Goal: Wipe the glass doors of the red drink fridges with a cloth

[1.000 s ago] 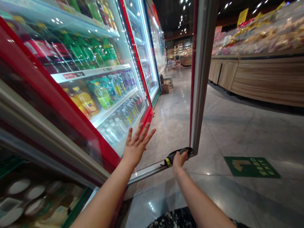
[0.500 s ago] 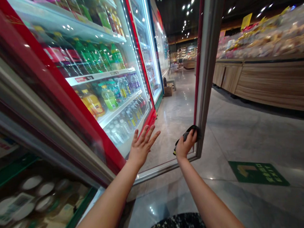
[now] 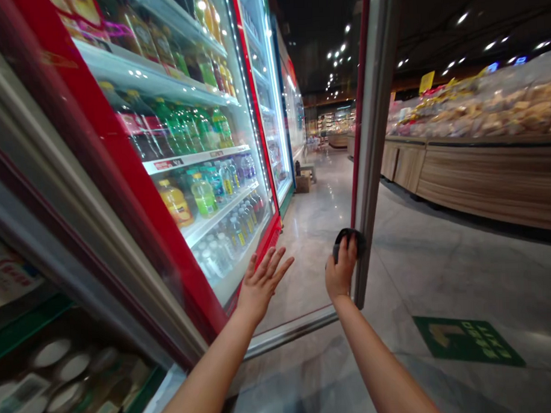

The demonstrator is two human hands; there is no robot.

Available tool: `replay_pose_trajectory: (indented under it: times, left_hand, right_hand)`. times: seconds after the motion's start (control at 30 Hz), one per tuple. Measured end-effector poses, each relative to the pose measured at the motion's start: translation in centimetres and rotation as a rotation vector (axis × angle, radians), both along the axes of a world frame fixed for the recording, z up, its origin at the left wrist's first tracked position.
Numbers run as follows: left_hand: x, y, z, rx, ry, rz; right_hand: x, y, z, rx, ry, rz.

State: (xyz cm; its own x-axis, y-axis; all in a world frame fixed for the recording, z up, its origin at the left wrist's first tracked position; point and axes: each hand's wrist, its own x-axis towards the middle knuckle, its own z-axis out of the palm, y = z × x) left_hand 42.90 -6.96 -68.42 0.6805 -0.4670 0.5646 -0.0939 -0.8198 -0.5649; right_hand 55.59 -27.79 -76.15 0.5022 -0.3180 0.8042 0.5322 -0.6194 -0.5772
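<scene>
Black tool raised from the door's bottom rail; work seemingly shifts to the right upright.
Right hand curls around it; left hand spreads open, empty.

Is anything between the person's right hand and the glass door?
Yes: a dark pad in the right hand, near the metal frame of the glass door. Nothing else visible is in the way; whether the pad touches the glass is unclear.

The green floor sign reads "EXIT", seen upside down, beside Chinese characters and an arrow. The shelf's price strip and the bottle labels are too blurred to read.
</scene>
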Motion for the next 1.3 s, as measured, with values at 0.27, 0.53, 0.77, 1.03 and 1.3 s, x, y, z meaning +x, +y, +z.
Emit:
replay_pose_trajectory:
  times: [0.27, 0.53, 0.77, 1.03, 1.3]
  left_hand:
    - [0.8, 0.7, -0.7, 0.017, -0.069, 0.004]
    - [1.8, 1.5, -0.8, -0.011, -0.058, 0.005]
    - [2.5, 1.9, -1.2, -0.039, 0.027, 0.063]
    - [-3.5, 6.5, -5.7, -0.177, -0.085, 0.229]
    - [-4.7, 10.7, -4.8, -0.184, -0.084, 0.205]
  right_hand:
    - [1.6, -1.3, 6.6, -0.207, -0.127, 0.117]
    - [3.2, -3.7, 3.6, -0.595, -0.130, 0.187]
    - [7.6, 0.5, 10.6, -0.270, -0.266, 0.152]
    - [5.5, 3.4, 5.5, -0.802, -0.423, 0.342]
    - [10.0, 3.0, 17.5, -0.384, -0.428, 0.095]
